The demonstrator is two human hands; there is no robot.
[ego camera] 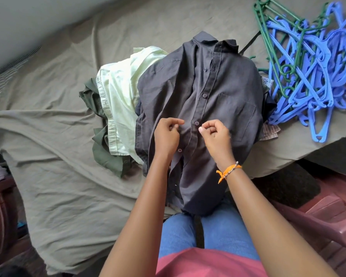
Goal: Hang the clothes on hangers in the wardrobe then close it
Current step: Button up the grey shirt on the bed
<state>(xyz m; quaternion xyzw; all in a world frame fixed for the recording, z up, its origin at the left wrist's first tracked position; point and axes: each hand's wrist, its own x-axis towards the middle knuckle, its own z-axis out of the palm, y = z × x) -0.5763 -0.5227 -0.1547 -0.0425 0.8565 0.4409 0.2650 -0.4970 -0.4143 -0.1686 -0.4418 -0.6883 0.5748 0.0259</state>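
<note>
Left hand [166,134] was curled with its fingertips pinching the left front edge of the dark grey button-up shirt [200,100], just left of the button placket. Right hand [215,134] was likewise curled; thumb and forefinger pinched the placket edge just below a mid-chest button [196,122]. An orange thread bracelet [228,170] sat on that wrist.

Going left to right on the bed sheet [48,146]: an olive green garment [106,152] lay lowest in the pile, a pale green shirt [120,96] over it, and the grey shirt on top, hem draped onto the person's lap. A heap of blue and green plastic hangers [308,76] lay to the right, tangled. No wardrobe was in view.

Risks, as judged: the lower hem hung off the bed edge, so a pull could drag the pile with it. Hooks in the heap were interlocked; lifting one would likely bring several. If the shirt went on a hanger unbuttoned, it might slide off.
</note>
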